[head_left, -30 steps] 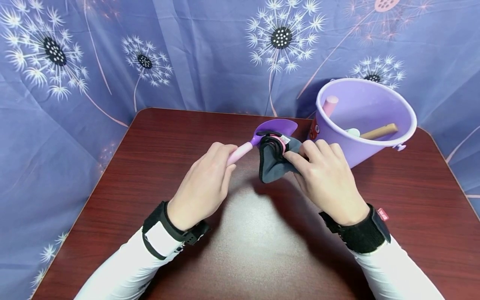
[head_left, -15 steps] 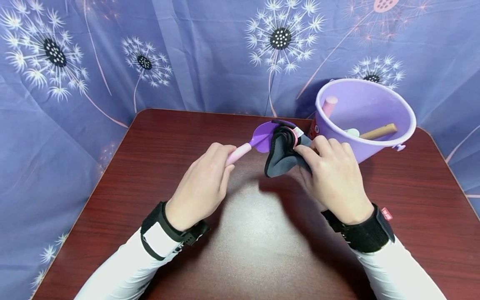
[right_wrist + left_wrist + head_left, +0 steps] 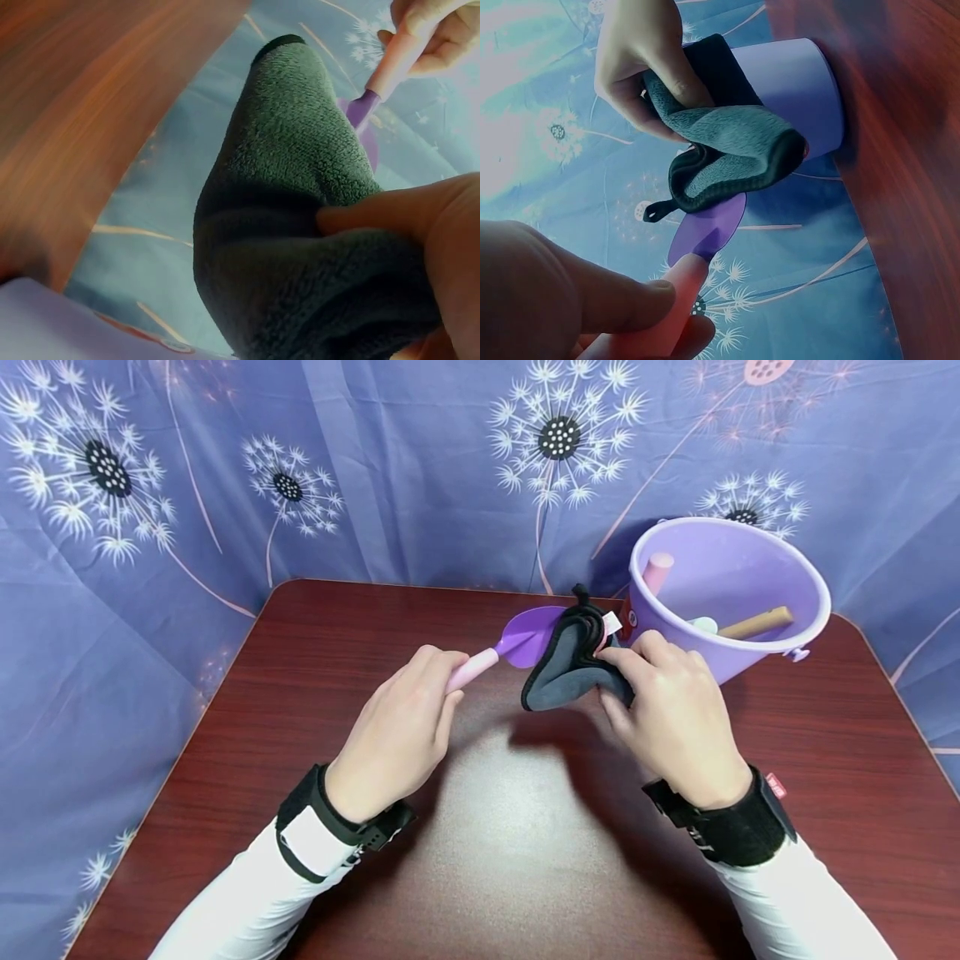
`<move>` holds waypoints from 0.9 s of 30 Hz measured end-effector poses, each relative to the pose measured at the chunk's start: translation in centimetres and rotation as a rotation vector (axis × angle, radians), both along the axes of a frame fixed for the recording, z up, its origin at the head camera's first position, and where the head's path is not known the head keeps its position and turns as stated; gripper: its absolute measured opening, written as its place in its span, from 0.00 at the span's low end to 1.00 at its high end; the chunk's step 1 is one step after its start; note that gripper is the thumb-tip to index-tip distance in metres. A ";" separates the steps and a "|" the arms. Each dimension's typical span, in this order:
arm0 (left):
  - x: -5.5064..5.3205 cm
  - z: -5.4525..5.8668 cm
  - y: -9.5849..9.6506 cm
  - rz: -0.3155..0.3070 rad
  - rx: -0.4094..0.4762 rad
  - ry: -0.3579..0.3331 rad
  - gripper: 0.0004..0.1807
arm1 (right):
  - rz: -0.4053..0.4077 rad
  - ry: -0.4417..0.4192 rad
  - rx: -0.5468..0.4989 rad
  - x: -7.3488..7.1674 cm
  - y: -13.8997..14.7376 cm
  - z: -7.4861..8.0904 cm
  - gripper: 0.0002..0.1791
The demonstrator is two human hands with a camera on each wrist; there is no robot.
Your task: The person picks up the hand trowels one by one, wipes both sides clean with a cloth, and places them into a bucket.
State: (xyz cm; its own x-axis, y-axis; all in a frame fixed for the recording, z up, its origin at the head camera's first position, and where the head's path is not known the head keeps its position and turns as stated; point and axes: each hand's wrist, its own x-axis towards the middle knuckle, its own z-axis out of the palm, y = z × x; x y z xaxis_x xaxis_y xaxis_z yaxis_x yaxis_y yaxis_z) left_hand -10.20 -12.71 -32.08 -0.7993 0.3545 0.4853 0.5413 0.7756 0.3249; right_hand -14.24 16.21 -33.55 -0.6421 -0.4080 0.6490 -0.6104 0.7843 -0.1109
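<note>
My left hand (image 3: 397, 731) grips the pink handle of a toy shovel (image 3: 527, 637) with a purple blade, held above the table. In my right hand (image 3: 671, 718) is a folded grey cloth (image 3: 573, 672) with black edging, a small black loop and a white tag, pinched between thumb and fingers. The cloth overlaps the right edge of the blade in the head view. From the left wrist view, the cloth (image 3: 731, 146) hangs right at the tip of the purple blade (image 3: 709, 229). Its fuzzy side fills the middle of the right wrist view.
A lilac bucket (image 3: 690, 635) stands at the back right of the reddish-brown table (image 3: 337, 635), close behind my right hand. Inside it are a pink handle (image 3: 657, 573), a tan stick (image 3: 757, 623) and a pale round end (image 3: 705, 625). A blue dandelion-print curtain (image 3: 420, 468) hangs behind.
My right hand has shifted slightly right with the cloth, which has turned and slid off much of the blade, uncovering more purple. The shovel has tilted, while my left hand has barely moved.
</note>
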 end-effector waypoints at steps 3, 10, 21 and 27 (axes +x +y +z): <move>0.0 0.0 0.1 0.001 0.000 -0.008 0.18 | 0.010 -0.050 -0.022 0.0 0.1 0.1 0.17; 0.1 -0.4 0.4 -0.010 -0.010 -0.010 0.17 | 0.037 -0.041 -0.008 -0.1 0.1 0.1 0.17; 0.2 -0.8 0.8 -0.037 -0.030 0.024 0.16 | 0.072 0.007 0.037 0.1 -0.6 0.1 0.17; 0.3 -1.0 1.0 -0.047 -0.038 0.023 0.16 | 0.094 -0.007 0.082 0.2 -0.8 0.0 0.15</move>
